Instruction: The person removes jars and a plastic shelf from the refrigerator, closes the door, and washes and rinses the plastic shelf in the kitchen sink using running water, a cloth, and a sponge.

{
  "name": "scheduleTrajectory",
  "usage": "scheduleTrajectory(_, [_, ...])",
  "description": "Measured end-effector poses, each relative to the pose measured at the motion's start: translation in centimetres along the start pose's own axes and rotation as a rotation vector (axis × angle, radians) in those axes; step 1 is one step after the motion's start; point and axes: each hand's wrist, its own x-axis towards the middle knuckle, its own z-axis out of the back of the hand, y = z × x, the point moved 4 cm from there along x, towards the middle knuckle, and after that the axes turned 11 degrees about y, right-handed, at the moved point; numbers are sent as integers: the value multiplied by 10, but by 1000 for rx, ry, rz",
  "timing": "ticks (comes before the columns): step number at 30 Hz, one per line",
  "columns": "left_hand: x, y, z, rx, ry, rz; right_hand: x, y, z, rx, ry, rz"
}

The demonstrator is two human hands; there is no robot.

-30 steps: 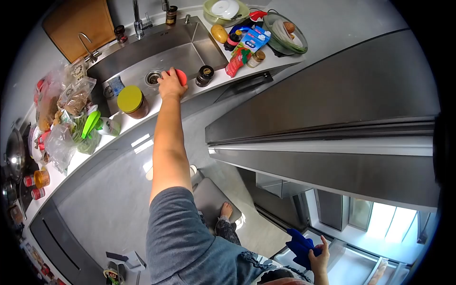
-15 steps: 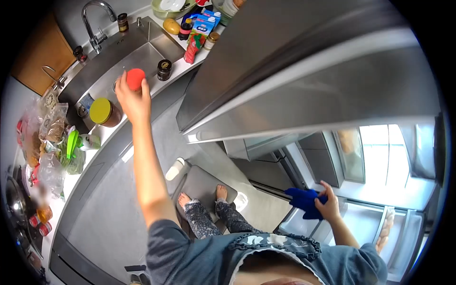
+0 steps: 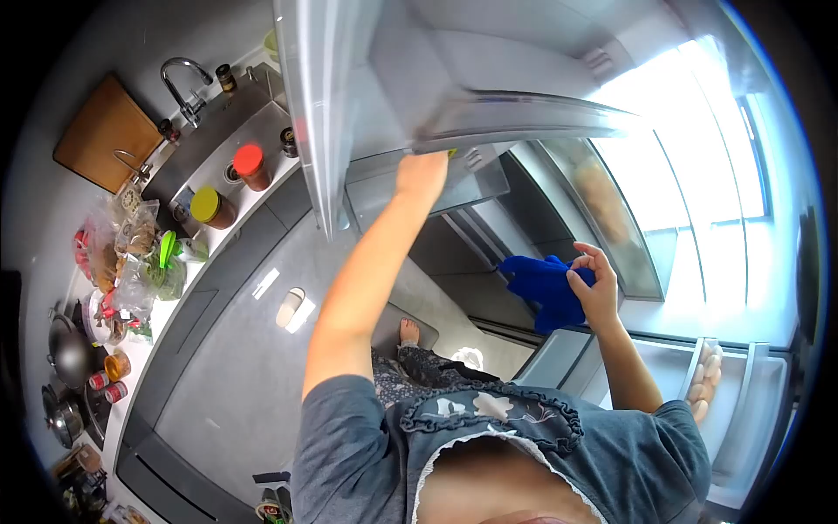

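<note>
Right hand (image 3: pixel 596 290): thumb and fingers clasp one end of a bunched blue cloth (image 3: pixel 546 290), which hangs below the fridge door (image 3: pixel 316 105) in view. Estimate: light, limp, not fragile, little slip; best held by a gathered fold, since loose corners may trail.

Left hand (image 3: pixel 422 179): at the lower rim of the fridge door's shelf bin (image 3: pixel 532 106); fingertips hidden, so grasp cannot be told. Bin looks stiff, smooth, probably slippery; its rim appears the natural hold.

Edges: the fridge door's upright edge stands near the left forearm. Beneath the fridge door, a white drawer (image 3: pixel 672 362) lies close under the right forearm. Open room: floor (image 3: pixel 218 358), lower left of the fridge door.
</note>
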Motion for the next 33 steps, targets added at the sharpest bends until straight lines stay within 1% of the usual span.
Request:
scheduleTrajectory(2, [17,-7,-10,129,-273,-124,-1,8,11,142,-34,14])
scheduleTrajectory(5, [32,-14,-32,338,-429,-289,-2,12,27,132,-66,105])
scheduleTrajectory(7, [34,-13,-38,497,-335,-352,-6,6,33,122,-96,95])
scheduleTrajectory(9, [32,-10,-42,567,64,-216,-8,-6,35,145,-85,120])
scheduleTrajectory(10, [30,-10,-43,526,22,-222,-11,-7,37,100,-99,103])
scheduleTrajectory(11, [29,-9,-46,483,-19,-232,-12,-14,37,139,-102,113])
scheduleTrajectory(13, [30,-17,-49,493,78,-472,-12,-25,38,186,-71,85])
scheduleTrajectory(15, [39,-10,-65,699,-121,-724,-10,-29,36,132,-48,146])
scheduleTrajectory(18, [39,-9,-56,1072,46,-672,-15,-24,38,164,-78,116])
scheduleTrajectory(21, [25,-16,-49,1367,123,-598,-23,-31,41,228,-99,75])
scheduleTrajectory(24, [37,-5,-63,1252,68,-840,-25,-45,45,263,-114,61])
scheduleTrajectory(26, [51,1,-88,1388,225,-810,-29,-51,48,245,-126,67])
scheduleTrajectory(27, [53,-2,-88,1455,304,-793,-32,-55,49,229,-124,75])
scheduleTrajectory(28, [52,-7,-88,1569,350,-826,-33,-56,50,214,-121,81])
scheduleTrajectory(29, [51,-11,-86,1591,359,-805,-34,-56,50,237,-129,64])
scheduleTrajectory(31, [52,-21,-79,1355,377,-662,-41,-50,49,282,-143,26])
scheduleTrajectory(32, [52,-24,-75,1179,391,-572,-44,-50,49,287,-151,14])
scheduleTrajectory(33, [54,-23,-71,899,435,-414,-46,-47,47,293,-152,6])
